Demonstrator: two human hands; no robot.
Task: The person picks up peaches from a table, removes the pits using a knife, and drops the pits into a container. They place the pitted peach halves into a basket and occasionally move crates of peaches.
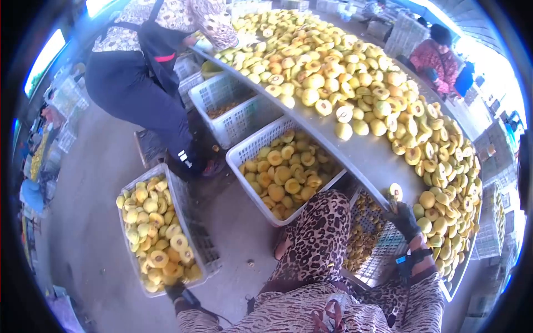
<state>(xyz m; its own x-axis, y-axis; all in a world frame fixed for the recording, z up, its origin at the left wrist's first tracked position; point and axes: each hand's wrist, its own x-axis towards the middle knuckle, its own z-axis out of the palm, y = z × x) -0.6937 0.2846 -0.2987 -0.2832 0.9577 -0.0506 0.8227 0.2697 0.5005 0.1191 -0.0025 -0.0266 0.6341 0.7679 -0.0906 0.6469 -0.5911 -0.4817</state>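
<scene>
The right hand [403, 221], in a dark glove, was closed on a peach half [396, 192] at the near edge of the metal table [366, 157], toward four o'clock. The left hand [176, 290], also gloved, touched the near rim of a white crate [192, 233] of peach halves at seven o'clock. How far it was open could not be told.

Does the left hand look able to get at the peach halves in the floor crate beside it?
Probably yes: the left hand is at the near corner of the crate, and its peach halves lie uncovered with nothing between.
</scene>
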